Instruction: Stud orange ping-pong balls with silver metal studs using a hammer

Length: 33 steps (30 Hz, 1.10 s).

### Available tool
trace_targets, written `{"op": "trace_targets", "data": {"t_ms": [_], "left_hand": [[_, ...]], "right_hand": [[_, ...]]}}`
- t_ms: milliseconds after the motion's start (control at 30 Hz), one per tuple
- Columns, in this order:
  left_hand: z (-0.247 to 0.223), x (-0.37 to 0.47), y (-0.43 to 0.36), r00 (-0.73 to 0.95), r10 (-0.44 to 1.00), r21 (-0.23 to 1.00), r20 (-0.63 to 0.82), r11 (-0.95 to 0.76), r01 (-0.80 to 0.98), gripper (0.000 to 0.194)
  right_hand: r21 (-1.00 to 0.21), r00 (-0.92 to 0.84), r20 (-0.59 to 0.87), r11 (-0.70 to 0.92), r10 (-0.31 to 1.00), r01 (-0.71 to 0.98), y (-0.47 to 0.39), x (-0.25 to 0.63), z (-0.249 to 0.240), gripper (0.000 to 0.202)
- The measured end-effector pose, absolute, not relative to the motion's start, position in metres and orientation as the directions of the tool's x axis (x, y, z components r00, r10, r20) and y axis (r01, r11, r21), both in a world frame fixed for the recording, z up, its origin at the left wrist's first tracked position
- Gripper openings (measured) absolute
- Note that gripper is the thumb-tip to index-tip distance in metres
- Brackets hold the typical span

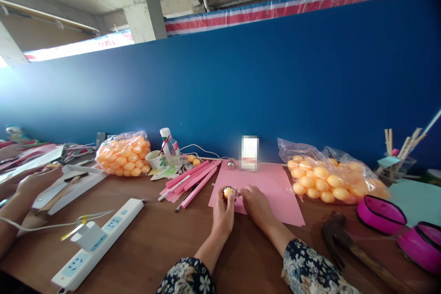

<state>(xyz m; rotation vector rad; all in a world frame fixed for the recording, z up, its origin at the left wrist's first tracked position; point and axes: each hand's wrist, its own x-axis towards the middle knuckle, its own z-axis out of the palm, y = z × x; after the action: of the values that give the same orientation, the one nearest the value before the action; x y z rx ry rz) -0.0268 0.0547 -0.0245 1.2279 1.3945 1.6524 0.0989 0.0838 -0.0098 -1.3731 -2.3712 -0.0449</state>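
Note:
My left hand is closed around a small orange ball with dark and metallic bits on it. At the ball's right side, the fingers of my right hand are pinched together at a small beaded or metallic piece, too small to make out. Both hands are over the near edge of a pink sheet on the brown table. Toward the back of the sheet sits a shiny silver ball, touched by neither hand.
Bags of orange balls stand left and right. Pink strips, a bottle and a power strip lie left. A hammer and magenta bands are right. Another person's arms are far left.

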Motion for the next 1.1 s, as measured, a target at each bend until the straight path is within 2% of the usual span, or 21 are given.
{"op": "trace_targets", "data": {"t_ms": [233, 700, 900, 1100], "left_hand": [[-0.0242, -0.0274, 0.0538, -0.355, 0.904, 0.971, 0.239, -0.221, 0.092, 0.035], [-0.0242, -0.0274, 0.0542, -0.362, 0.9, 0.969, 0.242, -0.244, 0.043, 0.034], [-0.0262, -0.0278, 0.0548, -0.348, 0.907, 0.971, 0.237, -0.234, 0.05, 0.034], [-0.0262, -0.028, 0.0554, -0.346, 0.905, 0.969, 0.248, -0.238, 0.073, 0.034]], "right_hand": [[-0.156, -0.437, 0.335, 0.507, 0.835, 0.848, 0.0839, 0.098, -0.0098, 0.015], [-0.187, -0.431, 0.396, 0.53, 0.811, 0.827, 0.0862, 0.0991, -0.0148, 0.015], [-0.249, -0.405, 0.402, 0.524, 0.821, 0.815, 0.0857, 0.0988, -0.0127, 0.014], [-0.399, -0.365, 0.374, 0.503, 0.853, 0.767, 0.0894, 0.1015, -0.014, 0.016]]}}
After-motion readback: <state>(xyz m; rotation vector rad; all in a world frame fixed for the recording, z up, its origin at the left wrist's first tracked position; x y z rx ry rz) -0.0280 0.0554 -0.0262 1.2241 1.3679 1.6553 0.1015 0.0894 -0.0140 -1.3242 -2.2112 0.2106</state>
